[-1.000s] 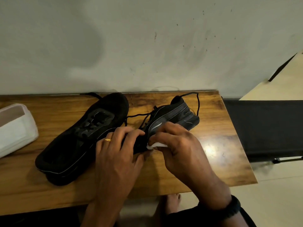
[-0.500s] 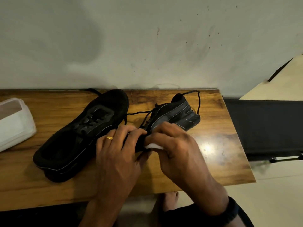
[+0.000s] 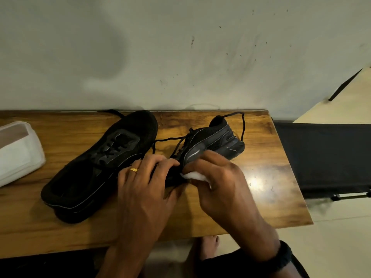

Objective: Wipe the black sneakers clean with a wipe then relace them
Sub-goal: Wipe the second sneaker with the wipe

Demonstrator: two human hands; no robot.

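Both hands meet near the middle of a glossy brown wooden surface (image 3: 261, 177). Left hand (image 3: 144, 181), wearing a gold ring (image 3: 134, 169), curls its fingers over the toe end of a black mesh sneaker with grey side stripes (image 3: 216, 141), gripping it. Right hand (image 3: 218, 177) pinches a crumpled white wipe (image 3: 193, 175) against that sneaker's side. Its loose black lace (image 3: 243, 125) trails toward 1 o'clock. A second plain black sneaker (image 3: 104, 161) lies just beside at 9 o'clock. A white plastic wipe pack (image 3: 18, 153) sits farther out at 9 o'clock.
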